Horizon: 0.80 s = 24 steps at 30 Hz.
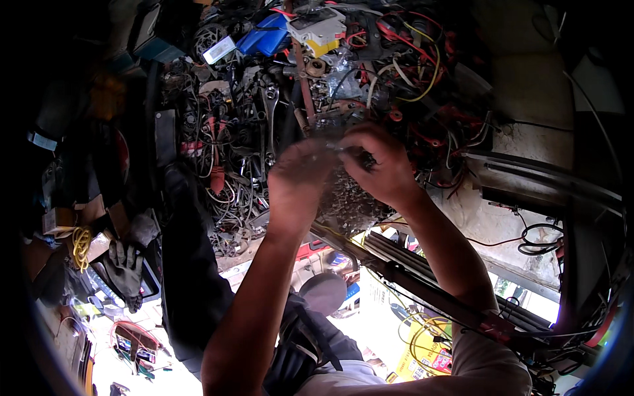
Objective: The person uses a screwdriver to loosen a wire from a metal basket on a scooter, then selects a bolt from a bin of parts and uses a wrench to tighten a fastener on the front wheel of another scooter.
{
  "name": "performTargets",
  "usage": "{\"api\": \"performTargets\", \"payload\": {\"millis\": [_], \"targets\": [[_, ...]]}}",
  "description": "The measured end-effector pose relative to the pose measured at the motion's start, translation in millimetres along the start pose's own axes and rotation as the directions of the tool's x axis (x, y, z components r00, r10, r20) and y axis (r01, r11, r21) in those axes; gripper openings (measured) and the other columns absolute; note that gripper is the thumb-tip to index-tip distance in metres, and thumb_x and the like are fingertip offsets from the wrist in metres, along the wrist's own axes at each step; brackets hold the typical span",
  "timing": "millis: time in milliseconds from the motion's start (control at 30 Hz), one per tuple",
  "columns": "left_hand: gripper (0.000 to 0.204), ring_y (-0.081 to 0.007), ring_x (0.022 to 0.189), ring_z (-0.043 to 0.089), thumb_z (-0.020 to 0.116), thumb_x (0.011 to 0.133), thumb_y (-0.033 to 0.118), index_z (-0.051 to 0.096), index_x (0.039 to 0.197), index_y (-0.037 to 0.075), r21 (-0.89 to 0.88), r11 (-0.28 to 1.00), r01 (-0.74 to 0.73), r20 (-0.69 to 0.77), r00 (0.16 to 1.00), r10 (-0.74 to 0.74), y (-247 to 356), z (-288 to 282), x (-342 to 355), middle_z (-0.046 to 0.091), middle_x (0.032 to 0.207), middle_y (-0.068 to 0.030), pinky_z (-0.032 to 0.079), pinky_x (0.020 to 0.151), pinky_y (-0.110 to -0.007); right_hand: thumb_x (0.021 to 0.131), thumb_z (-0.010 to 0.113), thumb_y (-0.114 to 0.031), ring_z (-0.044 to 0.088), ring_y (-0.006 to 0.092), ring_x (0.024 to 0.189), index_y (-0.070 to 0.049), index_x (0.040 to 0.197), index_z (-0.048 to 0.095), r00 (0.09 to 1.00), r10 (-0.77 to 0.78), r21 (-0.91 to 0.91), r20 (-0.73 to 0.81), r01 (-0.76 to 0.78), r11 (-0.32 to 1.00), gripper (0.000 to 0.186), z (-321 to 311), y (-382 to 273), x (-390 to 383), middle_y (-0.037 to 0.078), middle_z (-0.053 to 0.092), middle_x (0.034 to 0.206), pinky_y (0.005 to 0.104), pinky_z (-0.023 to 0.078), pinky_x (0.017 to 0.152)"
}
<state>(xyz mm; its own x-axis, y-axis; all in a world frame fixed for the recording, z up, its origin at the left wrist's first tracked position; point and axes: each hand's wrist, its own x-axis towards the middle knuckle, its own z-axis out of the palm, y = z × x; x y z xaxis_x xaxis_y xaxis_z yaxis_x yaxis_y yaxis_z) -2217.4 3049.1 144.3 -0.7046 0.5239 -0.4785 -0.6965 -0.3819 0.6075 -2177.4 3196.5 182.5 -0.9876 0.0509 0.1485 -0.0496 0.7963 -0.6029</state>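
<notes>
Both hands meet at the middle of the view above a pile of small metal parts [350, 201]. My right hand [380, 158] has its thumb and forefinger pinched near the left hand, on something small and dark that I cannot make out. My left hand [300, 178] is smeared by motion, its fingers hard to tell, and reaches up beside the right. Wrenches [269, 115] lie just to the left, and a rusty metal bar [306, 86] runs upward behind the hands.
Tangled cables [422, 56], a blue plastic item [267, 30] and tools crowd the back. At the left are a dark glove [124, 270] and a yellow coiled cord [82, 247]. Long dark rails [535, 175] cross at right. A dark round disc [320, 290] sits below, between my forearms.
</notes>
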Motion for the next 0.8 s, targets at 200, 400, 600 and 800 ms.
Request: {"api": "performTargets", "payload": {"millis": [200, 400, 600, 800], "targets": [[0.023, -0.0107, 0.088, 0.058, 0.060, 0.082, -0.003, 0.059, 0.105, -0.001, -0.058, 0.996, -0.067, 0.126, 0.989, 0.074, 5, -8, -15, 0.063, 0.098, -0.0060, 0.045, 0.081, -0.023, 0.070, 0.072, -0.001, 0.062, 0.0221, 0.075, -0.003, 0.098, 0.062, 0.999, -0.012, -0.007, 0.043, 0.013, 1.000, 0.031, -11, -24, -4, 0.011, 0.062, 0.093, 0.0294, 0.050, 0.065], [0.023, -0.0130, 0.089, 0.057, 0.061, 0.081, -0.001, 0.057, 0.104, -0.004, 0.040, 0.972, 0.232, 0.200, 0.951, -0.235, 8, -19, -74, 0.061, 0.095, -0.0070, 0.044, 0.082, -0.028, 0.071, 0.075, -0.010, 0.062, 0.0269, 0.078, -0.002, 0.094, 0.063, 0.973, 0.007, 0.242, 0.232, -0.065, 0.968, 0.027, -24, -46, -57, 0.012, 0.062, 0.087, 0.0345, 0.050, 0.067], [0.015, -0.0147, 0.086, 0.053, 0.057, 0.086, 0.010, 0.057, 0.099, 0.002, -0.331, 0.792, 0.513, 0.337, 0.848, -0.409, -12, -9, -88, 0.057, 0.093, -0.0048, 0.041, 0.079, -0.032, 0.070, 0.075, -0.006, 0.059, 0.0223, 0.069, -0.002, 0.083, 0.061, 0.949, 0.114, 0.343, 0.294, -0.216, 0.914, 0.020, -27, -40, -79, 0.009, 0.060, 0.079, 0.0312, 0.048, 0.059], [0.014, -0.0141, 0.089, 0.052, 0.057, 0.087, 0.014, 0.056, 0.098, 0.005, -0.273, 0.788, 0.552, 0.201, 0.834, -0.514, -18, 1, -95, 0.057, 0.095, -0.0031, 0.040, 0.081, -0.033, 0.069, 0.075, -0.005, 0.058, 0.0229, 0.069, -0.002, 0.080, 0.060, 0.964, 0.084, 0.306, 0.254, -0.163, 0.938, 0.019, -27, -40, -87, 0.009, 0.058, 0.077, 0.0327, 0.046, 0.058]]}}
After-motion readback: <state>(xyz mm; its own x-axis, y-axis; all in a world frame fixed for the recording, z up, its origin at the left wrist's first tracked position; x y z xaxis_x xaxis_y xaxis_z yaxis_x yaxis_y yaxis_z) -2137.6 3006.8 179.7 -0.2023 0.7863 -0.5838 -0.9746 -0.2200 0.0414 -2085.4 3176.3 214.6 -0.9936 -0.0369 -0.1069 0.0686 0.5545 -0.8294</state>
